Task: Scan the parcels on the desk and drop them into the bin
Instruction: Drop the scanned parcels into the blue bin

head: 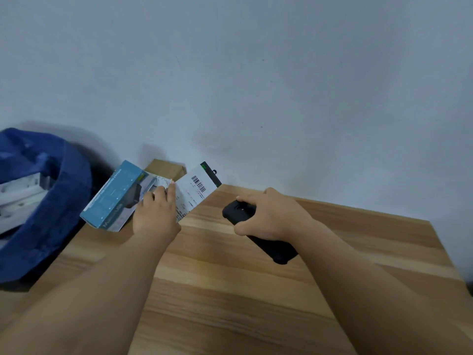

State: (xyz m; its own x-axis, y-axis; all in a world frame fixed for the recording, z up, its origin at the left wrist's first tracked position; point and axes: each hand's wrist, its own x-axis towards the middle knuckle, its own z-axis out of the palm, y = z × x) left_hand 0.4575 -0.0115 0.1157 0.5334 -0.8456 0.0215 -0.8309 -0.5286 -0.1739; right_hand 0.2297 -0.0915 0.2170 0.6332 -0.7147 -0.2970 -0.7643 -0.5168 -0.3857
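Head view centers on a flat white packet [195,194] with a barcode on its upper part, lifted at the far left corner of the wooden desk [230,290]. The left hand [156,213] pinches its lower edge, fingers curled round it. The right hand [268,216] grips a black handheld scanner [238,210], thumb on top, its head pointing toward the packet. This looks like the scanning step. Next, the scanner likely needs aiming squarely at the barcode, then the packet goes left into the blue bin [64,201], which already holds white items. Just beside the left hand lies a teal box [115,198], with a brown carton [166,169] behind it; these 2 seemingly await scanning.
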